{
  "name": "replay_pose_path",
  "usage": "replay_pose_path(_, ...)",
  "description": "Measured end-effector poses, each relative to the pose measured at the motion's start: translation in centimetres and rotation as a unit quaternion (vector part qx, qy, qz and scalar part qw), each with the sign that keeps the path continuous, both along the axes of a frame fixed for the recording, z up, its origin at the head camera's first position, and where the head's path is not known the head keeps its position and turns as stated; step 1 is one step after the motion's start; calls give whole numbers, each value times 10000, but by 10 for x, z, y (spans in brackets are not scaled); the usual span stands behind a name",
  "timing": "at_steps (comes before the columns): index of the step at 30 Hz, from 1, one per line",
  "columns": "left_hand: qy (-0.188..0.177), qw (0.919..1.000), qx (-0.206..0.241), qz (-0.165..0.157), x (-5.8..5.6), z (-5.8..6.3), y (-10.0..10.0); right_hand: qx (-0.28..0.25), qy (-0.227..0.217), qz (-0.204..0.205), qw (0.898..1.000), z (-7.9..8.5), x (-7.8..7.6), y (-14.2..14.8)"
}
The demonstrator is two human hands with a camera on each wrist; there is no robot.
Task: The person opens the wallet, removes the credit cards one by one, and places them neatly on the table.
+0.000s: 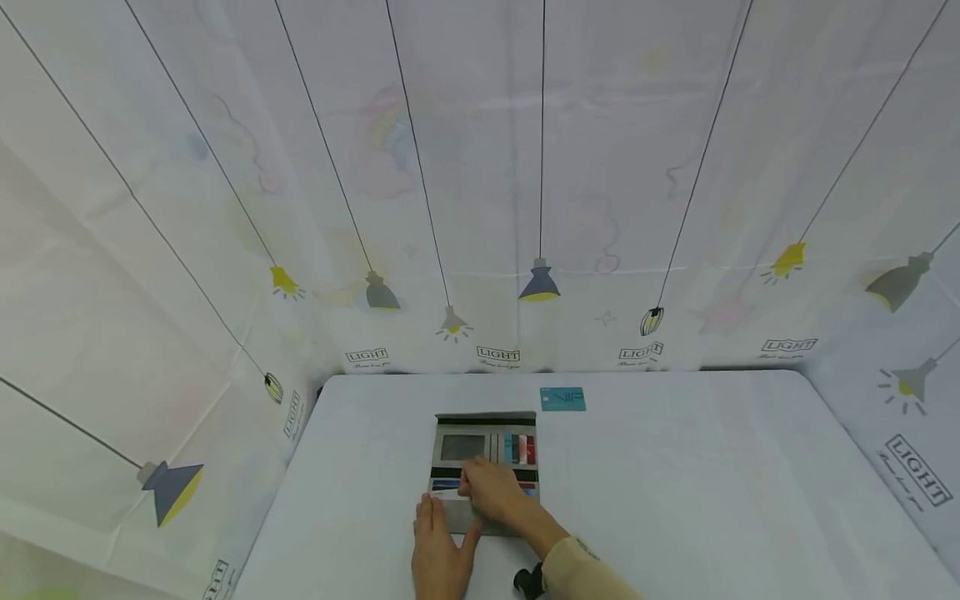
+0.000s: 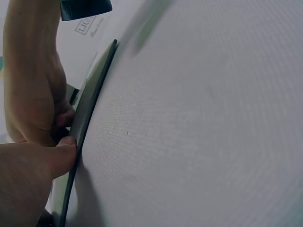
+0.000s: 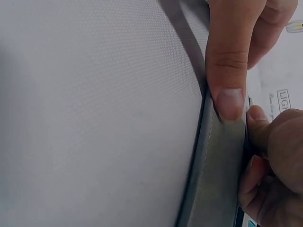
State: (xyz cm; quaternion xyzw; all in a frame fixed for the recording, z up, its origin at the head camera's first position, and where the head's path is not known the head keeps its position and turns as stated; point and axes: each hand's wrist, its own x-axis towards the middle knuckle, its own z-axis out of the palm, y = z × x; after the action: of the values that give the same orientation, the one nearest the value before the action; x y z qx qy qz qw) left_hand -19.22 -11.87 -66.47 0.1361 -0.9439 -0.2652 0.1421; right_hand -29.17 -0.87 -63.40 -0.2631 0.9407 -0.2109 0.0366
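Note:
A grey wallet lies unfolded on the white table, with several cards in its slots. My left hand rests at the wallet's lower left, its fingers straight along the left side. In the right wrist view, the left thumb presses on the wallet's edge. My right hand is over the lower half with curled fingers. It pinches a whitish card at the lower pocket; the fingers hide much of this card. The right hand also shows beside the wallet edge in the left wrist view.
A teal VIP card lies on the table beyond the wallet, to its right. A small black object is by the right wrist. White curtains printed with lamps stand behind and at the sides.

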Motion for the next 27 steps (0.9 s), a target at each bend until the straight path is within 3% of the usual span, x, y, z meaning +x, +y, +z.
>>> replay_pose_path(4,-113,9999,74,39,0,0,0,-60,-49,10,10000,-3,0,2)
replay_pose_path(11,109,9999,-8,51,0,-4,-1,-38,-165,51,9998,-4,-2,1)
replay_pose_path(27,111,9999,-38,108,-2,-4,0,-76,-243,38,9997,-2,-2,1)
